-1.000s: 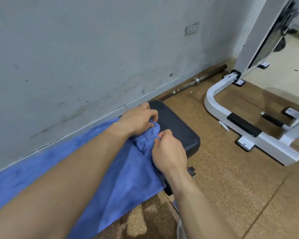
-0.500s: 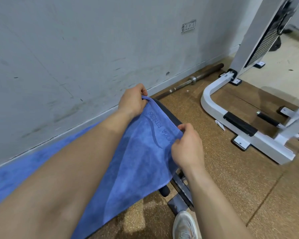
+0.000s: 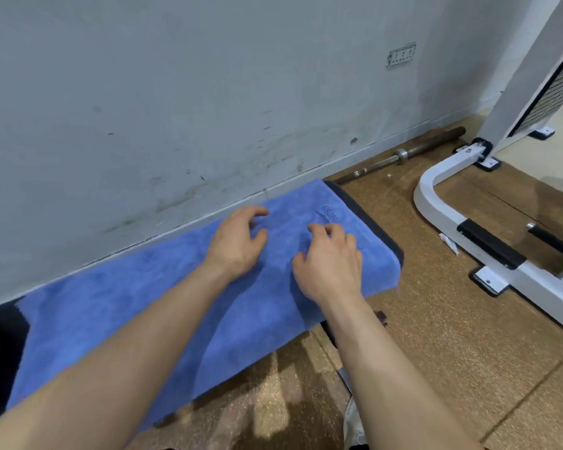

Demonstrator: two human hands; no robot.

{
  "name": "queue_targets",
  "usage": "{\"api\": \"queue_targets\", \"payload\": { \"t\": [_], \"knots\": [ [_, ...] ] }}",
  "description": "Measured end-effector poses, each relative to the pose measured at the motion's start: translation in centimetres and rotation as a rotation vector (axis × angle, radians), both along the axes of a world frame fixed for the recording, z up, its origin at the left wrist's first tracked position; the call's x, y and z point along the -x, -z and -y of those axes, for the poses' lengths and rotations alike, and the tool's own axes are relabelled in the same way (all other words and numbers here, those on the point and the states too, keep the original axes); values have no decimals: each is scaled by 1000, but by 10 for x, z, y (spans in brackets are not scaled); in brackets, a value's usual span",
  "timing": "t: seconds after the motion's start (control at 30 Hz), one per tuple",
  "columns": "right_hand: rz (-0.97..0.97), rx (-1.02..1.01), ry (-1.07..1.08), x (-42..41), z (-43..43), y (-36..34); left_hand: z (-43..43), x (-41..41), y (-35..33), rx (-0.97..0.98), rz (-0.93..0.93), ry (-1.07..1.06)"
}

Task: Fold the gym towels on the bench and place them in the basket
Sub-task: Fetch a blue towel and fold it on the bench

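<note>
— Now, where does the towel [image 3: 163, 319] lie?
— Spread flat along the bench [image 3: 368, 219], from the lower left to the centre of the frame, its near edge hanging over the side.
— And the hands?
— Left hand [image 3: 238, 241] and right hand [image 3: 330, 264] rest side by side on the towel's far end, fingers loosely curled and apart, pinching nothing.
— Beyond them?
— A barbell [image 3: 400, 155] lies along the wall [image 3: 208, 92], upper right.

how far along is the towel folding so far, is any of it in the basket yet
Early stage. Done: one blue towel lies spread flat along the bench. In hand: the left hand and right hand hover open above it, gripping nothing. Left: every fold, then the basket, which is not in view.
</note>
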State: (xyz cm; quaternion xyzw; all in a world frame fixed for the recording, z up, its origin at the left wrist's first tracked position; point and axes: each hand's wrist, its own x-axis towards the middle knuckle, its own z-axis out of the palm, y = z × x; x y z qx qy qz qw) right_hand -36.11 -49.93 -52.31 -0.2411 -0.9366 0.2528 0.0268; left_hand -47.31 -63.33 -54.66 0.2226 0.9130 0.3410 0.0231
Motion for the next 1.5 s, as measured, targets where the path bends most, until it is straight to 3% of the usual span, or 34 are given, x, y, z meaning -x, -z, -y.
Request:
{"api": "queue_targets", "payload": {
  "t": [0.3, 0.6, 0.7, 0.9, 1.17, 1.5],
  "knots": [
    [67, 44, -459, -8, 132, -14, 196, -129, -9, 82, -5, -536],
    [32, 27, -818, -16, 239, 7, 271, -180, -11, 372, 216, -720],
    [7, 38, -922, -16, 261, 15, 286, -177, -15, 212, 304, -763],
    [26, 17, -1059, -13, 275, 33, 293, -171, -22, -110, 299, -681],
    [47, 0, -1140, -7, 264, 41, 295, -157, -4, -157, 264, -679],
    [-17, -77, -1139, -6, 260, 47, 289, -153, -2, -178, 348, -769]
  ]
}}
